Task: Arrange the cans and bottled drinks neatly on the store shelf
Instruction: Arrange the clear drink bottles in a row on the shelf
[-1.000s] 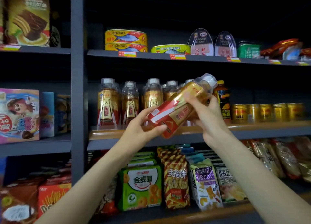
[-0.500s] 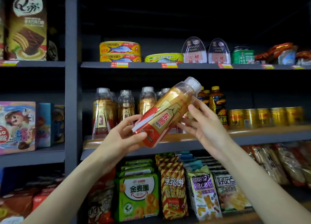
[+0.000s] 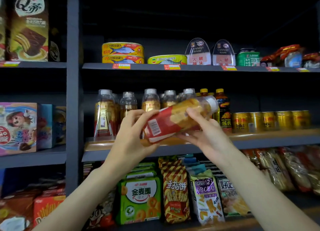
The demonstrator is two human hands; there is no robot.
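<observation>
Red-gold bottle [image 3: 178, 119] now nearly horizontal

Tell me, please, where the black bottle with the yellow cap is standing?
In the head view, the black bottle stands on the middle shelf, right of centre, just left of the gold cans.

Bottle [image 3: 178, 119]: clear plastic, amber drink, red-and-gold label with a white barcode panel facing out, white cap. Held nearly sideways, cap up and to the right, base low and left, in front of the middle shelf [image 3: 277, 135].

Shelved bottles [image 3: 128, 107]: same kind, upright in a row at the shelf's left end.

Dark bottles [image 3: 222, 109]: yellow caps, upright, just right of the row.

Gold cans [image 3: 270, 120]: upright, lined up further right.
</observation>
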